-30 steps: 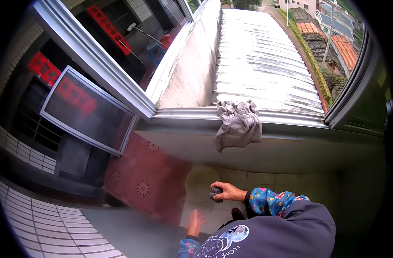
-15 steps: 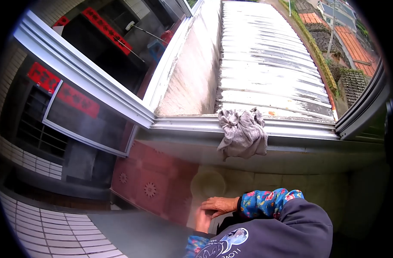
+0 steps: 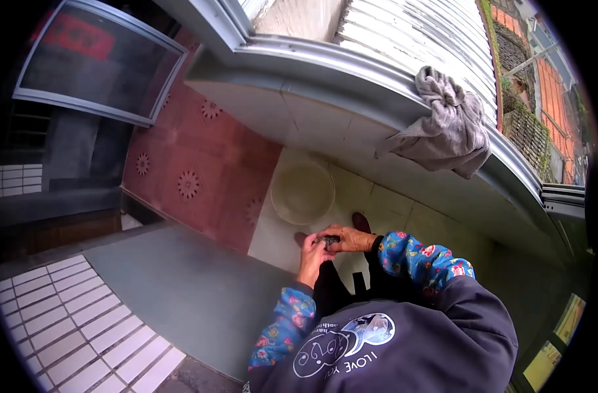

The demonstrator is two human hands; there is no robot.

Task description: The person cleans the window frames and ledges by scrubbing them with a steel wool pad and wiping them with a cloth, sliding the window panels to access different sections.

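My left hand [image 3: 311, 258] and my right hand [image 3: 346, 238] meet in front of my waist, fingers closed around a small dark grey, rough-looking thing [image 3: 327, 242]. What kind of thing it is I cannot make out, since the fingers cover much of it. Just beyond the hands, a round pale basin [image 3: 303, 192] stands on the light floor tiles. A grey-brown cloth [image 3: 453, 124] hangs over the window sill, up and to the right of my hands, touched by neither.
The metal window track [image 3: 351, 63] runs along the top of a tiled low wall [image 3: 312, 118]. At the left stands a framed screen panel [image 3: 96, 62]. Reddish patterned tiles [image 3: 200, 170] lie left of the basin, and a grey ledge [image 3: 181, 288] with white tiles [image 3: 89, 321] lies nearer.
The view has tilted down and turned, so the cloth appears farther right and the basin fuller in view. Between my hands, the small dark thing now shows.
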